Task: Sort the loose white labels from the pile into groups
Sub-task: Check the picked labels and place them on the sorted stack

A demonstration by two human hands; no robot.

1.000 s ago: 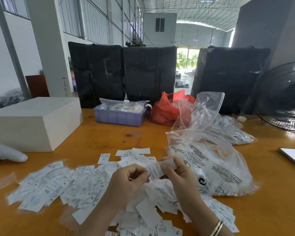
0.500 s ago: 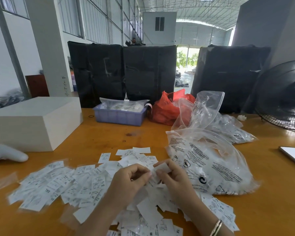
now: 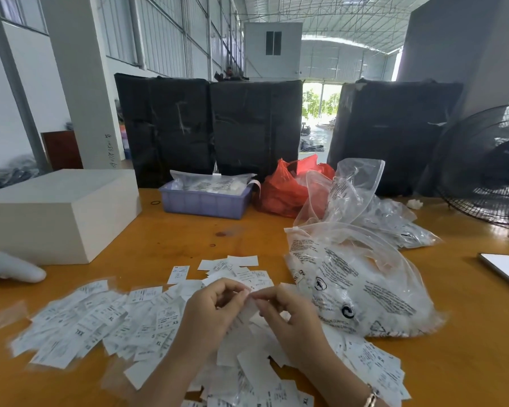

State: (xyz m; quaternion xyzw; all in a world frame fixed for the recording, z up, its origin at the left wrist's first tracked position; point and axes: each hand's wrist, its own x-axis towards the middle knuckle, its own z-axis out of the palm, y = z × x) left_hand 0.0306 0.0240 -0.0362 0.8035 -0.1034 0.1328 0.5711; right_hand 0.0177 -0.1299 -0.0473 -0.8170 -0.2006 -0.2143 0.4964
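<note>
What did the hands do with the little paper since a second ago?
Both hands, left and right, came down and toward the person, bringing the white label they pinch lower, closer over the pile of labels. Neither let go. The clear bag, purple tray and white box stayed put.

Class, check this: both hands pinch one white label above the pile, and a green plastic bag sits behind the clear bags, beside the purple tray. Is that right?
One detail is wrong: the plastic bag is red, not green. The head view shows it beside the purple tray, behind the clear bags, while the left hand and right hand pinch one white label above the pile.
</note>
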